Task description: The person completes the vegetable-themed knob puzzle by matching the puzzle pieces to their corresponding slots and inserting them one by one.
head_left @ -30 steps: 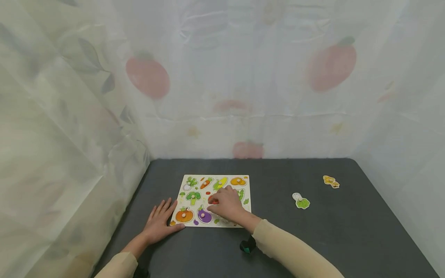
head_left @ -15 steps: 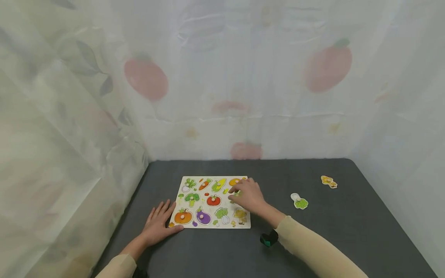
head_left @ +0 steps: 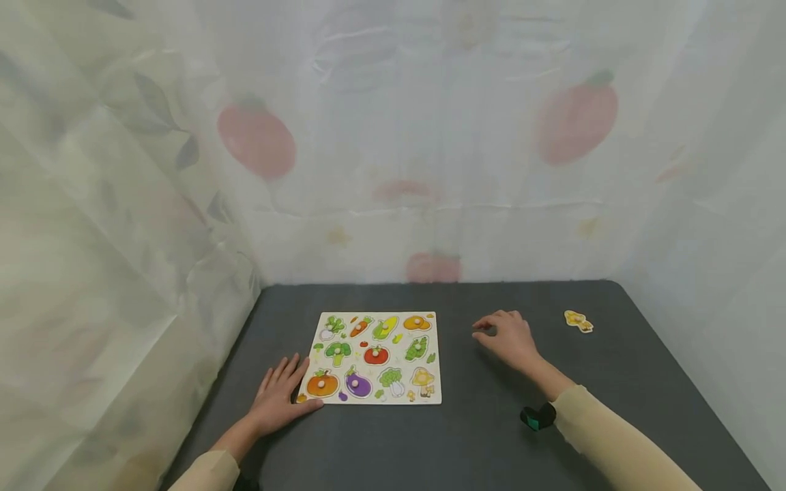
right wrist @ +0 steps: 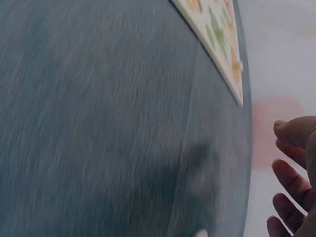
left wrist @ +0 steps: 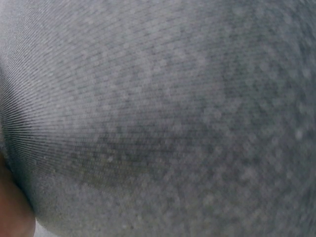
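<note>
A white vegetable puzzle board (head_left: 399, 341) lies flat on the dark table. My left hand (head_left: 276, 399), fingers spread, rests at its lower left corner. Knobbed pieces fill most of its places, among them a tomato (head_left: 376, 355), a pumpkin (head_left: 323, 384) and an eggplant (head_left: 359, 384). At lower right, the cabbage picture (head_left: 391, 382) and the mushroom picture (head_left: 423, 382) show no knobs. Over the table right of the board is my right hand (head_left: 510, 341), fingers loosely bent and holding nothing; it hides the loose cabbage piece in the head view. A loose mushroom piece (head_left: 578, 321) lies farther right.
The dark table (head_left: 381, 443) ends at a pale hanging curtain (head_left: 491, 239) behind, with more curtain close on the left and right. A black wrist device (head_left: 537, 417) sits at the right cuff. The left wrist view is mostly blurred grey surface.
My right hand has moved from over the board's middle off to the right, uncovering the tomato, the pea and the lower right pictures. It now covers the loose cabbage piece. My left hand has stayed.
</note>
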Motion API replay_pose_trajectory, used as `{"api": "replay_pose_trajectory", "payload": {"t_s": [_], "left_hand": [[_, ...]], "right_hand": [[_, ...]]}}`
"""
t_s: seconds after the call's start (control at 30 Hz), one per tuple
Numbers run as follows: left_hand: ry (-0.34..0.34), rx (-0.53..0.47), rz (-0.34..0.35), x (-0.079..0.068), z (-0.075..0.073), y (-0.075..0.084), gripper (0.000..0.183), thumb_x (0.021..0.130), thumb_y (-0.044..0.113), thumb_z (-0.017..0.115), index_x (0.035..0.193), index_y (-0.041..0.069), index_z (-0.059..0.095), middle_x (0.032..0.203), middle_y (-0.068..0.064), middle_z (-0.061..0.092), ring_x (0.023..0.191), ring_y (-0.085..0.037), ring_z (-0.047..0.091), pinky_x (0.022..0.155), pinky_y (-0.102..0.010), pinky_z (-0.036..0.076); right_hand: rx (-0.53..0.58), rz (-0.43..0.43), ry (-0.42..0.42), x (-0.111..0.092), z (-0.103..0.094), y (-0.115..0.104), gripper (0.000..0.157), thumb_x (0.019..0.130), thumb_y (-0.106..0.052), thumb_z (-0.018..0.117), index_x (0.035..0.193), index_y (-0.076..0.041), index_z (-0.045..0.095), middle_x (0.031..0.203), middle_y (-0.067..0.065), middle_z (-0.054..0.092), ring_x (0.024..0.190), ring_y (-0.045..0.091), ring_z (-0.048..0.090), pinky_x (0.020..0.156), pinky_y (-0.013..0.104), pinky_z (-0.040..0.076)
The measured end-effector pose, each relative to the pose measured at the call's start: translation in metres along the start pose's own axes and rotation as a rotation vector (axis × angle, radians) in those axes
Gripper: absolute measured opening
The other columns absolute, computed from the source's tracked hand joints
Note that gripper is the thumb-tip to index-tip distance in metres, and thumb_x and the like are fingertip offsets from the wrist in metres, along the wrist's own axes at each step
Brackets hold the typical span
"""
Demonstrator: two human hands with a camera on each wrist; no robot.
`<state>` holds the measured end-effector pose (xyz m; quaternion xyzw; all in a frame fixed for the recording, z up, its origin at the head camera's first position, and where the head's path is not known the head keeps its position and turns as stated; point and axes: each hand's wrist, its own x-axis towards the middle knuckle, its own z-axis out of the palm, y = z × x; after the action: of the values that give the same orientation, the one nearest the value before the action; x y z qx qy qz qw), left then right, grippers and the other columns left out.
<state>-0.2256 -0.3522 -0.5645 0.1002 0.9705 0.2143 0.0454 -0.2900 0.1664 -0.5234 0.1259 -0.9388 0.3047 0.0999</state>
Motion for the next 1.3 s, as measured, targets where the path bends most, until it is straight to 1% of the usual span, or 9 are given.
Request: {"api": "replay_pose_trajectory", "payload": {"t_s": [0.2, 0.43, 0.6, 0.67, 0.8, 0.97, 1.03, 1.27, 1.3], "left_hand": [[0.001, -0.007, 0.003, -0.001, -0.001, 0.002, 0.106, 0.086, 0.068, 0.07, 0.163, 0.009, 0.027, 0.167, -0.022, 0.019, 0.153, -0.048, 0.009, 0.119, -0.067, 0.0], [-0.001, -0.004, 0.006, -0.002, -0.002, 0.005, 0.106, 0.086, 0.068, 0.07, 0.163, 0.009, 0.028, 0.167, -0.023, 0.02, 0.152, -0.049, 0.01, 0.118, -0.067, 0.001], [-0.004, 0.007, 0.004, -0.002, -0.004, 0.006, 0.106, 0.086, 0.068, 0.07, 0.163, 0.01, 0.027, 0.167, -0.022, 0.019, 0.152, -0.049, 0.01, 0.119, -0.068, 0.001], [-0.003, 0.009, 0.004, -0.002, -0.005, 0.006, 0.106, 0.086, 0.068, 0.07, 0.163, 0.01, 0.027, 0.167, -0.022, 0.019, 0.152, -0.048, 0.009, 0.119, -0.068, 0.001], [0.009, -0.002, 0.01, -0.002, -0.002, 0.004, 0.106, 0.085, 0.068, 0.07, 0.163, 0.01, 0.028, 0.167, -0.023, 0.02, 0.152, -0.049, 0.009, 0.118, -0.067, 0.0], [0.032, -0.024, 0.031, -0.001, 0.002, 0.0, 0.106, 0.084, 0.067, 0.072, 0.162, 0.008, 0.03, 0.166, -0.024, 0.021, 0.151, -0.05, 0.01, 0.118, -0.067, 0.0], [0.038, -0.031, 0.036, -0.001, 0.002, -0.001, 0.105, 0.085, 0.066, 0.072, 0.162, 0.008, 0.031, 0.166, -0.025, 0.021, 0.151, -0.05, 0.01, 0.118, -0.067, 0.0], [-0.01, 0.0, -0.005, 0.0, -0.003, 0.004, 0.107, 0.085, 0.07, 0.069, 0.164, 0.011, 0.026, 0.168, -0.021, 0.018, 0.153, -0.046, 0.008, 0.119, -0.066, -0.002], [-0.007, -0.002, 0.0, 0.0, -0.003, 0.004, 0.107, 0.085, 0.07, 0.069, 0.164, 0.01, 0.026, 0.168, -0.022, 0.018, 0.153, -0.047, 0.008, 0.119, -0.067, -0.001]], "right_hand": [[-0.017, 0.024, 0.017, -0.009, -0.019, 0.02, 0.02, 0.094, -0.027, 0.076, 0.11, -0.016, 0.08, 0.111, 0.009, 0.068, 0.113, 0.042, 0.051, 0.097, 0.068, 0.036], [-0.082, 0.044, 0.04, -0.019, -0.031, 0.044, 0.021, 0.094, -0.026, 0.076, 0.111, -0.014, 0.079, 0.11, 0.011, 0.068, 0.112, 0.045, 0.051, 0.093, 0.07, 0.037], [-0.152, 0.082, 0.035, -0.033, -0.037, 0.06, 0.023, 0.092, -0.029, 0.078, 0.107, -0.012, 0.08, 0.108, 0.014, 0.067, 0.101, 0.041, 0.054, 0.086, 0.066, 0.04], [-0.167, 0.101, 0.028, -0.038, -0.037, 0.065, 0.024, 0.09, -0.032, 0.079, 0.103, -0.012, 0.079, 0.106, 0.014, 0.067, 0.096, 0.039, 0.054, 0.083, 0.065, 0.041], [-0.178, 0.132, 0.014, -0.047, -0.037, 0.072, 0.023, 0.088, -0.035, 0.081, 0.096, -0.013, 0.078, 0.105, 0.015, 0.066, 0.097, 0.04, 0.053, 0.082, 0.064, 0.04], [-0.188, 0.134, 0.011, -0.052, -0.035, 0.076, 0.018, 0.087, -0.036, 0.082, 0.09, -0.018, 0.079, 0.103, 0.014, 0.066, 0.1, 0.043, 0.053, 0.083, 0.066, 0.041], [-0.19, 0.133, 0.011, -0.053, -0.034, 0.076, 0.017, 0.087, -0.036, 0.082, 0.088, -0.019, 0.079, 0.102, 0.013, 0.066, 0.101, 0.043, 0.053, 0.082, 0.064, 0.041], [-0.21, 0.139, 0.025, -0.052, -0.028, 0.077, 0.021, 0.086, -0.037, 0.082, 0.088, -0.017, 0.078, 0.102, 0.014, 0.067, 0.101, 0.043, 0.053, 0.079, 0.061, 0.042], [-0.214, 0.138, 0.029, -0.051, -0.028, 0.076, 0.021, 0.086, -0.037, 0.082, 0.087, -0.016, 0.078, 0.102, 0.014, 0.067, 0.1, 0.042, 0.053, 0.078, 0.061, 0.042]]}}
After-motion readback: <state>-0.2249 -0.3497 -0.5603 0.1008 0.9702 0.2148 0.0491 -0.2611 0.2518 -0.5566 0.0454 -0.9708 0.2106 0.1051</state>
